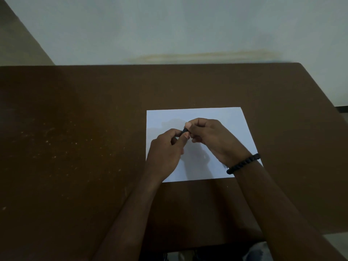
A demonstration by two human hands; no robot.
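Left hand [165,149] and right hand [209,136] are pinching a dark piece [185,131] between curled fingers [186,136], over the paper [207,113] on the tabletop [75,129]. Risk: tugging too hard, it slips, dropping onto the paper.

Setting: a plain indoor room with a desk-type work surface, such as a study or office; the exact kind cannot be told. Evidence: a wide brown table [75,129] with a scuffed, speckled top stands against a bare pale wall [169,25]. The wall carries a yellowish stain [207,55] just above the far table edge. A white sheet of paper [231,117] lies flat on the table, right of centre. Lighting is dim.
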